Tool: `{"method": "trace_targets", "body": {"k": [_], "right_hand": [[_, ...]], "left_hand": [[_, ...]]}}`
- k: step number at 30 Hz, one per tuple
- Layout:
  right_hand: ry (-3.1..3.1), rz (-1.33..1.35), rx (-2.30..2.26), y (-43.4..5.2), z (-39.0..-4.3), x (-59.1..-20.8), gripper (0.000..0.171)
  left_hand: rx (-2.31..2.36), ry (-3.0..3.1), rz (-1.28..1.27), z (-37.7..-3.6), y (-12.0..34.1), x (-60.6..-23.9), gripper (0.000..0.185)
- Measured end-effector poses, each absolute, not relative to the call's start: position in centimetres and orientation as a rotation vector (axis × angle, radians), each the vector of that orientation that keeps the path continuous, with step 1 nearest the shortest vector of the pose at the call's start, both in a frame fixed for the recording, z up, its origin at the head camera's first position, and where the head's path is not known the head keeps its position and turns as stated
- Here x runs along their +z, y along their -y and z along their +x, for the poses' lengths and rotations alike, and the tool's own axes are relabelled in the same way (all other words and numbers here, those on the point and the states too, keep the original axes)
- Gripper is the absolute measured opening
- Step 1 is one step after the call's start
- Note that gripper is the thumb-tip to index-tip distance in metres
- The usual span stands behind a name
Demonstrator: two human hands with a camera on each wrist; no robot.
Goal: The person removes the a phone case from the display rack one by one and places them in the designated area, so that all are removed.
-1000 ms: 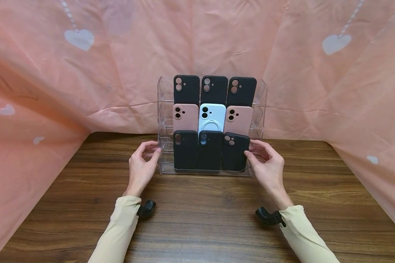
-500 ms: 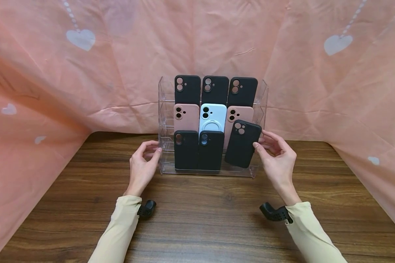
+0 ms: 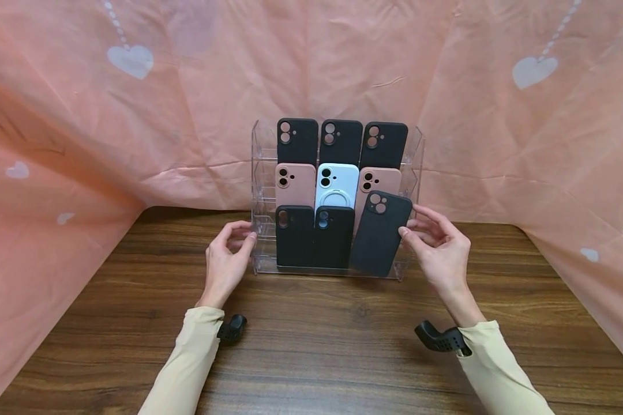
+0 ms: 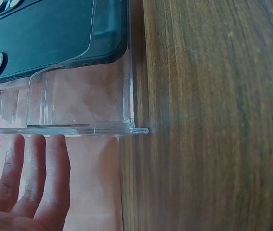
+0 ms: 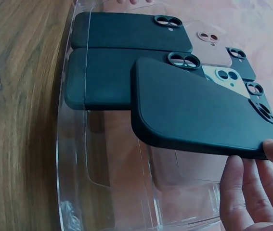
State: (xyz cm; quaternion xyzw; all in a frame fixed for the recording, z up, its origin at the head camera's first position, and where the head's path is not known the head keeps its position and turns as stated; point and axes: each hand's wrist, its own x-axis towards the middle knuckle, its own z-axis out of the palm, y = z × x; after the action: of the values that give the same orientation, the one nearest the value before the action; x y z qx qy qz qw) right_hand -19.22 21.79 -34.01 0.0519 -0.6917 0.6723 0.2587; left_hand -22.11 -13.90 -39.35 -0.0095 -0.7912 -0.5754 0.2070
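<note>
A clear acrylic stepped stand (image 3: 263, 249) bears phone cases in three tiers. My left hand (image 3: 224, 262) holds its left side edge, with the thumb in front and the fingers (image 4: 57, 178) against the outer face in the left wrist view. At the right, my right hand (image 3: 443, 253) pinches the right edge of a black phone case (image 3: 380, 236) between thumb and fingers. That case is tilted and raised from the bottom tier, partly covering a pink case (image 3: 391, 176) behind it. In the right wrist view, its lower end (image 5: 143, 103) hangs apart from the bottom tier.
Two black cases (image 3: 295, 239) stand in the bottom tier. A pink case (image 3: 302, 187) and a white ringed case (image 3: 337, 178) are in the middle tier, and black cases (image 3: 341, 144) fill the top. A pink cloth (image 3: 202, 104) hangs behind the wooden table (image 3: 316, 346).
My right hand has drawn the bottom-right black case up and out of its tier, then tipped its lower end forward. My left hand keeps its place on the stand.
</note>
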Motion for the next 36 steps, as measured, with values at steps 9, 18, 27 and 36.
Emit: {"method": "trace_targets", "body": {"k": [9, 18, 27, 36], "right_hand": [[1.933, 0.137, 2.049, -22.0, -18.5, -34.6, 0.049], [2.034, 0.130, 2.129, -20.8, -17.8, -35.8, 0.049], [2.160, 0.103, 2.165, -18.8, -17.4, -37.2, 0.051], [2.275, 0.114, 2.177, -17.3, -17.2, -38.1, 0.052]], "left_hand": [[-1.599, 2.180, -0.060, -22.1, 13.8, -39.3, 0.019], [-1.579, 2.177, -0.066, -22.1, 13.9, -39.3, 0.020], [-1.573, 2.195, -0.069, -22.2, 13.9, -39.3, 0.020], [-1.513, 2.207, -0.066, -22.0, 13.9, -39.1, 0.021]]}}
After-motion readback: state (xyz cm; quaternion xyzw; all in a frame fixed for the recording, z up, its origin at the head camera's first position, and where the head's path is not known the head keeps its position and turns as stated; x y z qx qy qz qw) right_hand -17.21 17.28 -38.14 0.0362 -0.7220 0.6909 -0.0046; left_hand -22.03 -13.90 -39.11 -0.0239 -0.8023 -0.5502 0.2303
